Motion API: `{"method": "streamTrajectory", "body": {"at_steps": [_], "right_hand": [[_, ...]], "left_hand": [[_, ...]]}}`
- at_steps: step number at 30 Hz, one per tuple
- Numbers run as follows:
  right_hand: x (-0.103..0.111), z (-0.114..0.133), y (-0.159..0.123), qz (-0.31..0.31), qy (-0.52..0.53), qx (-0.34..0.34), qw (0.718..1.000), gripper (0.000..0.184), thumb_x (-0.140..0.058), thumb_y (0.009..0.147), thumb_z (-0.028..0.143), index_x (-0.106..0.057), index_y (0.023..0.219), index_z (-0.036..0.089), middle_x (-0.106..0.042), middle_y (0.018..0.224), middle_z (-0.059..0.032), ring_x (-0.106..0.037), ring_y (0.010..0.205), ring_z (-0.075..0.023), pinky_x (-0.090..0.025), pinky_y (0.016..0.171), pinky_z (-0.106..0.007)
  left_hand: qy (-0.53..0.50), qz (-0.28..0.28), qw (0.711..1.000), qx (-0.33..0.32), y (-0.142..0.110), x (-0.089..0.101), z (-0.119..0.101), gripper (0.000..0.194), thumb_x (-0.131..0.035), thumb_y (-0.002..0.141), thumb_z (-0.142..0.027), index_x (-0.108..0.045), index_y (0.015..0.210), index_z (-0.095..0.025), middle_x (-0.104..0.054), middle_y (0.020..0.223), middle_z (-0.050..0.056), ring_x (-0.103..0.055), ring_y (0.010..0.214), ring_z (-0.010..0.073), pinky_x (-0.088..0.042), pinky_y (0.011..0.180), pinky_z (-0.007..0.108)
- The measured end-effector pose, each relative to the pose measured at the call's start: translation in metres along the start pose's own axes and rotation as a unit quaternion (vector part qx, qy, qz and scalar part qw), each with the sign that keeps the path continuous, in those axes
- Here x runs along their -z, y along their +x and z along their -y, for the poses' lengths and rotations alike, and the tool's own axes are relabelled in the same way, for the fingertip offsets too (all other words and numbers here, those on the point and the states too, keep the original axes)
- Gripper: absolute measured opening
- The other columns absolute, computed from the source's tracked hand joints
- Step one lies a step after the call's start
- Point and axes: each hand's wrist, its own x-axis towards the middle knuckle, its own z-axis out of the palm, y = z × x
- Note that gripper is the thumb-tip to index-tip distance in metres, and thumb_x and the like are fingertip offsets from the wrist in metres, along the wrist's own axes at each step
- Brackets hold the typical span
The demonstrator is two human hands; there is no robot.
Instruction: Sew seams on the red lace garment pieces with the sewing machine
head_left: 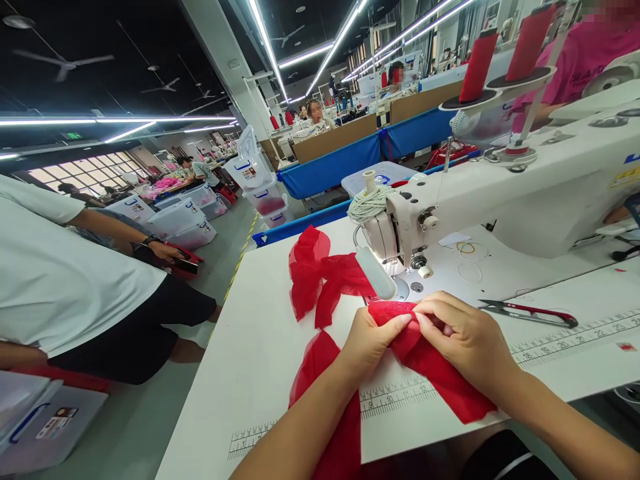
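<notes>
Red sheer fabric (437, 373) lies between my hands, just in front of the sewing machine (395, 233). My left hand (373, 337) is closed on its left part, thumb pressed on top. With thumb and forefinger, my right hand (457, 330) pinches the same cloth, the fingertips of both hands nearly meeting. From there the fabric hangs toward the table's front edge. More red fabric pieces (320, 273) spread left of the needle area, and another red length (335, 427) passes under my left forearm. The needle is hidden behind a pale guard (375, 273).
Thread snips (530, 312) with red handles lie right of my hands on the white table (215, 407), which has printed rulers. Red thread cones (479, 67) stand above the machine. At left stands a person in a white shirt (75, 273), near plastic bins (55, 427).
</notes>
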Motion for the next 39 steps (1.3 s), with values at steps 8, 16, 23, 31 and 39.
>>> {"method": "streamTrajectory", "body": {"at_steps": [8,16,23,31,39], "right_hand": [[0.004,0.004,0.002,-0.003,0.112,-0.055,0.992,0.017,-0.054,0.090,0.026,-0.063,0.076,0.024,-0.066,0.078,0.0023,-0.058,0.061,-0.0110,-0.045,0.054,-0.023],[0.001,-0.004,-0.003,-0.090,-0.056,0.125,0.986,0.018,-0.050,0.096,0.017,-0.067,0.096,0.020,-0.073,0.092,-0.0007,-0.068,0.077,-0.0113,-0.050,0.065,-0.020],[-0.003,0.000,-0.002,-0.107,-0.153,0.138,0.973,0.021,-0.046,0.096,0.014,-0.064,0.089,0.019,-0.072,0.087,0.0006,-0.066,0.063,-0.0097,-0.041,0.049,-0.022],[0.051,-0.058,-0.018,-0.058,-0.177,-0.025,0.982,0.025,-0.042,0.095,0.037,-0.060,0.108,0.025,-0.069,0.105,-0.0037,-0.066,0.079,-0.0174,-0.050,0.063,-0.031],[0.103,-0.139,-0.043,0.098,-0.164,-0.261,0.946,0.041,-0.050,0.074,0.061,-0.065,0.093,0.028,-0.070,0.100,-0.0105,-0.066,0.084,-0.0289,-0.052,0.068,-0.044]], "left_hand": [[-0.044,0.018,0.999,0.020,0.002,0.002,0.004,0.028,-0.082,0.072,-0.037,-0.070,0.073,-0.011,-0.062,0.070,0.003,-0.051,0.067,0.0123,-0.042,0.065,0.023],[-0.043,0.009,0.999,0.014,0.000,0.002,0.004,0.031,-0.082,0.072,-0.038,-0.067,0.070,-0.011,-0.058,0.066,0.001,-0.048,0.064,0.0102,-0.041,0.063,0.022],[-0.025,0.004,1.000,0.005,0.001,0.002,0.006,0.031,-0.081,0.074,-0.039,-0.068,0.074,-0.011,-0.062,0.072,0.004,-0.053,0.070,0.0135,-0.043,0.068,0.025],[-0.089,0.005,0.994,0.056,0.002,0.007,0.012,0.034,-0.085,0.070,-0.038,-0.074,0.086,-0.010,-0.069,0.083,0.008,-0.059,0.078,0.0171,-0.047,0.076,0.029],[-0.137,0.016,0.989,0.059,0.004,0.003,0.006,0.031,-0.085,0.068,-0.038,-0.073,0.078,-0.011,-0.067,0.078,0.007,-0.058,0.075,0.0157,-0.047,0.077,0.027]]}}
